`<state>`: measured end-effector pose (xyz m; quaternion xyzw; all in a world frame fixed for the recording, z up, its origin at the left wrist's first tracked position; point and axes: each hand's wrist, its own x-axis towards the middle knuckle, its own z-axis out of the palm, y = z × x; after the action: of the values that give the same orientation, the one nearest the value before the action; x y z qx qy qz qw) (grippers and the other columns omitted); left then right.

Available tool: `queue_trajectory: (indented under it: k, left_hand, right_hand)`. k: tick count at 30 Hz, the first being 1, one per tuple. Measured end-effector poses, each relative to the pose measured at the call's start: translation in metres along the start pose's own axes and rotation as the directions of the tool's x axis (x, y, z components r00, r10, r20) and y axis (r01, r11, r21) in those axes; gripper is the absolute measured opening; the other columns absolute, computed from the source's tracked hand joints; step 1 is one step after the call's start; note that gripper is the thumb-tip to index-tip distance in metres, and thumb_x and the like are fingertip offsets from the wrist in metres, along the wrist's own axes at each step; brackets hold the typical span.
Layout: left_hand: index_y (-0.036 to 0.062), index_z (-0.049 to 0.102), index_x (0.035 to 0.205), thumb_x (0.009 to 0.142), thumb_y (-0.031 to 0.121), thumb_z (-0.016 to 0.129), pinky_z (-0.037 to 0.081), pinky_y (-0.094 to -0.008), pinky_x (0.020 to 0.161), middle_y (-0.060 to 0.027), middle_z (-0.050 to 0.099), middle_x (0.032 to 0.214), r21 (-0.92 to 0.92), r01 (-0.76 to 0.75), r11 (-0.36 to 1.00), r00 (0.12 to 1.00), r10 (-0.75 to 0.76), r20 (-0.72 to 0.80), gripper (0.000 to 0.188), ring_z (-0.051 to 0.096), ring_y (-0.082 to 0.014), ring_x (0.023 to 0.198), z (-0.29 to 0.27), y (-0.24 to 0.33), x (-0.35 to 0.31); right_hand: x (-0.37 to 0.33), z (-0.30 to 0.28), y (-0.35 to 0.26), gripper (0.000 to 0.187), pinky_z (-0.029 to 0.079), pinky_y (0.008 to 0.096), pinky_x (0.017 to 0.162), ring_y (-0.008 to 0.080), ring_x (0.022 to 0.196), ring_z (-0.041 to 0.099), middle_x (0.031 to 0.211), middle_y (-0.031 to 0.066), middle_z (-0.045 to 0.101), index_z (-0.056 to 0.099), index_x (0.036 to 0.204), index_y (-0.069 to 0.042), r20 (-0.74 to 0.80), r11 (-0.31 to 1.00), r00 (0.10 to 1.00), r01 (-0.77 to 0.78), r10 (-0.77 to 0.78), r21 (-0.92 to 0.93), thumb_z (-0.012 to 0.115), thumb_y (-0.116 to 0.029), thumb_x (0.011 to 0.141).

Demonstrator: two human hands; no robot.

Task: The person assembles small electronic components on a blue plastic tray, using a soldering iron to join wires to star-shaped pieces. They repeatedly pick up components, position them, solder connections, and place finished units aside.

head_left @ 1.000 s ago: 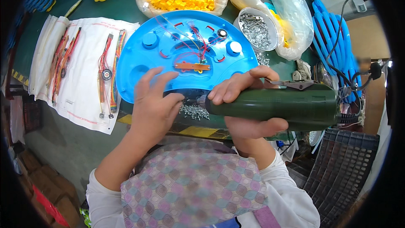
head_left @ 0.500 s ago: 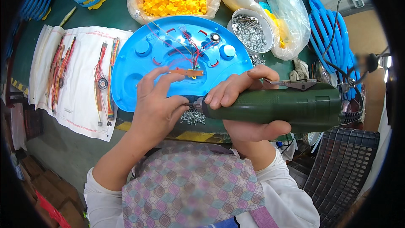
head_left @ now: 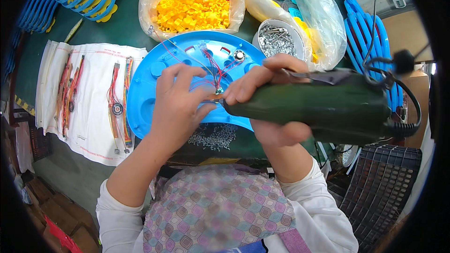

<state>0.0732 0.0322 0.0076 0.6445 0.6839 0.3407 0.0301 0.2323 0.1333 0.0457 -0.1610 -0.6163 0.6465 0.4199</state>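
Note:
My right hand (head_left: 262, 93) is wrapped around a dark green electric screwdriver (head_left: 318, 105), held nearly level with its front end pointing left. My left hand (head_left: 180, 96) reaches over a blue curved plastic panel (head_left: 145, 84), thumb and fingers pinched close to the screwdriver's front end. What they pinch is too small to make out. Between the hands, a small green circuit board (head_left: 219, 91) shows partly above an orange-brown strip that is mostly hidden. Red and black wires (head_left: 213, 63) run from there across the panel, which also bears a round speaker (head_left: 239, 55).
Loose screws (head_left: 213, 137) lie at the panel's near edge; a white bowl (head_left: 257, 42) holds more. Behind stands a bag of yellow pieces (head_left: 192, 7). Wire sets (head_left: 115, 96) lie on white sheeting (head_left: 96, 84) at left. Blue parts (head_left: 368, 42) stack at right, above a black crate (head_left: 379, 182).
Both hands and the screwdriver have moved away from me, from the panel's near edge to the circuit board. The screwdriver's front end is now over the orange-brown strip.

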Motion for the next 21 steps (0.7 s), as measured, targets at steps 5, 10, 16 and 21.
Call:
queue_trajectory:
  k: [5,10,16,21]
  left_hand:
    - [0.0073,0.071,0.082,0.069,0.007,0.081,0.048,-0.0431,0.087,-0.0073,0.061,0.104,0.06,-0.007,0.998,0.998,0.004,0.057,0.017,0.055,-0.0311,0.103,0.022,-0.016,0.002]
    - [0.0069,0.069,0.08,0.066,0.004,0.08,0.048,-0.0431,0.085,-0.0075,0.06,0.104,0.019,0.012,1.0,0.998,-0.013,0.059,0.018,0.055,-0.0317,0.102,0.027,-0.021,0.001]
    - [0.0079,0.067,0.082,0.062,-0.001,0.078,0.047,-0.0442,0.087,-0.007,0.06,0.104,-0.044,-0.02,0.999,1.0,0.02,0.02,0.024,0.055,-0.0325,0.104,0.025,-0.022,0.0]
    - [0.0083,0.07,0.084,0.064,0.001,0.079,0.046,-0.0445,0.09,-0.0072,0.06,0.104,-0.033,0.051,0.998,0.998,-0.049,0.044,0.023,0.054,-0.033,0.106,0.026,-0.016,-0.005]
  right_hand:
    - [0.014,0.005,0.018,0.104,0.061,0.04,0.074,0.0253,0.078,0.07,0.086,0.0143,0.066,0.045,0.13,0.001,0.016,1.0,1.0,-0.016,0.016,0.012,0.078,-0.077,0.071]
    - [0.021,0.01,0.029,0.104,0.06,0.0368,0.072,0.023,0.077,0.07,0.085,0.0136,0.067,0.046,0.13,0.003,0.061,0.999,0.998,-0.035,0.036,-0.009,0.076,-0.078,0.073]
    - [0.031,0.016,0.036,0.106,0.059,0.0328,0.07,0.02,0.075,0.069,0.083,0.0125,0.068,0.047,0.13,0.007,0.183,0.998,0.981,-0.061,0.06,-0.003,0.073,-0.08,0.075]
    - [0.026,0.006,0.031,0.107,0.058,0.0294,0.067,0.0176,0.073,0.069,0.082,0.0116,0.069,0.047,0.13,0.009,0.155,0.996,0.988,-0.029,0.016,0.081,0.069,-0.082,0.077]
